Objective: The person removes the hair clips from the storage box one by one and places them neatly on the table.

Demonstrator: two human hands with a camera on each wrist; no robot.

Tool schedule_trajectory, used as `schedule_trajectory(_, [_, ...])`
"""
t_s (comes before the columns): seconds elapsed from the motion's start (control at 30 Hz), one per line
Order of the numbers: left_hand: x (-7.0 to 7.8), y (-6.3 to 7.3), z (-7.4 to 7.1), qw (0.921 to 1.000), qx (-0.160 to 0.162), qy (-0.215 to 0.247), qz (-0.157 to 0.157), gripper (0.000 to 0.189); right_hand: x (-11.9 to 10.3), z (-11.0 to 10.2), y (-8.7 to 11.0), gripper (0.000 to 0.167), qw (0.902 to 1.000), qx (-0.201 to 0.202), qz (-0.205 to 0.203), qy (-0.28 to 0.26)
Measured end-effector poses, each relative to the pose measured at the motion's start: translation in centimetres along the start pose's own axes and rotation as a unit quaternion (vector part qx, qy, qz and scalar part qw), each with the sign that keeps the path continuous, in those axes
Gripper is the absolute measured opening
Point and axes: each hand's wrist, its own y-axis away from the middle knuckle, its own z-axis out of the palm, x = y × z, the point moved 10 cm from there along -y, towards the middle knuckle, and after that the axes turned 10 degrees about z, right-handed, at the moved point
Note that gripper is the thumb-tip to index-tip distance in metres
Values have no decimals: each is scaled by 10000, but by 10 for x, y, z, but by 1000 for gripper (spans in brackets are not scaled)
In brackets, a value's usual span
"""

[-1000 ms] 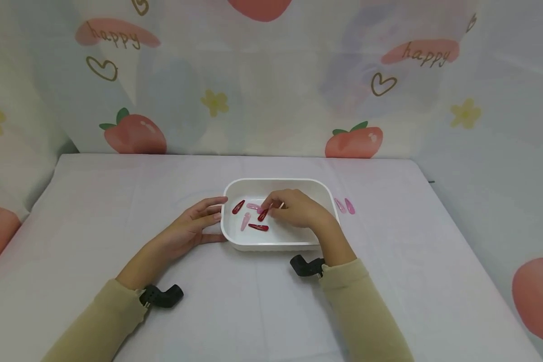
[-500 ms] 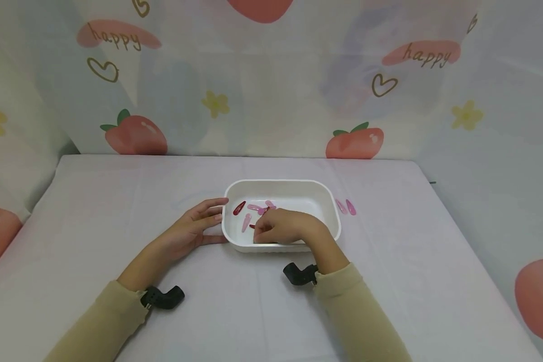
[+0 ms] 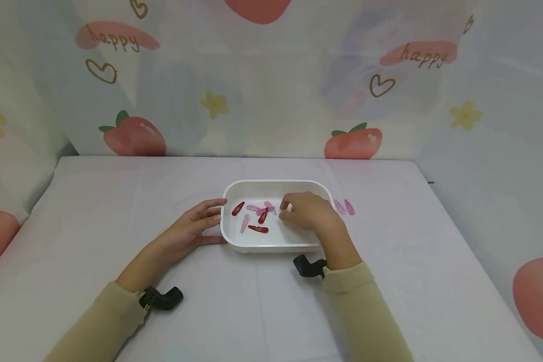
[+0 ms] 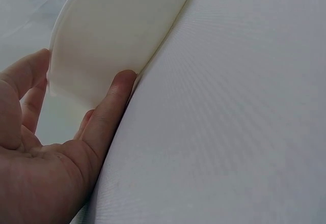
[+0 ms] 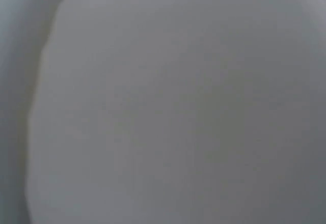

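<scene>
A white rectangular tray (image 3: 253, 248) stands on the table with several snap hair clips in its left half. Among them are a red hair clip (image 3: 258, 229) near the front, another red hair clip (image 3: 238, 208) at the left, and a pale pink hair clip (image 3: 245, 222). My left hand (image 3: 190, 226) touches the tray's left end with extended fingers; in the left wrist view its thumb (image 4: 109, 104) lies along the outer wall. My right hand (image 3: 309, 213) is over the tray's right half, fingers loosely bent, with no clip visible between them.
Two pink hair clips (image 3: 344, 206) lie on the white tablecloth (image 3: 208, 311) just right of the tray. A printed curtain (image 3: 271, 100) rises behind the table. The right wrist view shows only a blurred pale surface.
My right hand moved from the clips to the tray's front side, then back and right, uncovering the clips. The left hand stays at the tray's end.
</scene>
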Motion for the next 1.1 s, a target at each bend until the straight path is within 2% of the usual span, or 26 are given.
schedule_trajectory(0.1, [-1,0,0,10000,-20,30,4,56,-14,2,-4,29,9987,208,-325,-326])
schedule_trajectory(0.27, [-1,0,-1,10000,-44,57,15,56,-39,12,-4,16,9900,47,-1075,-910])
schedule_trajectory(0.33, [-1,-1,0,10000,-46,76,5,56,-45,16,-4,17,9874,-40,-1208,-1017])
schedule_trajectory(0.6, [-1,-2,1,10000,-49,60,-34,56,-47,25,-7,23,9901,-61,-1098,-868])
schedule_trajectory(0.73, [-1,-2,1,10000,-49,70,-27,54,-48,29,-6,23,9887,-144,-1154,-948])
schedule_trajectory(0.9, [0,-1,1,10000,-56,82,2,55,-52,28,-6,23,9883,-16,-1251,-871])
schedule_trajectory(1.1, [0,1,0,9999,-40,93,14,55,-58,34,-2,26,9860,-368,-1421,-790])
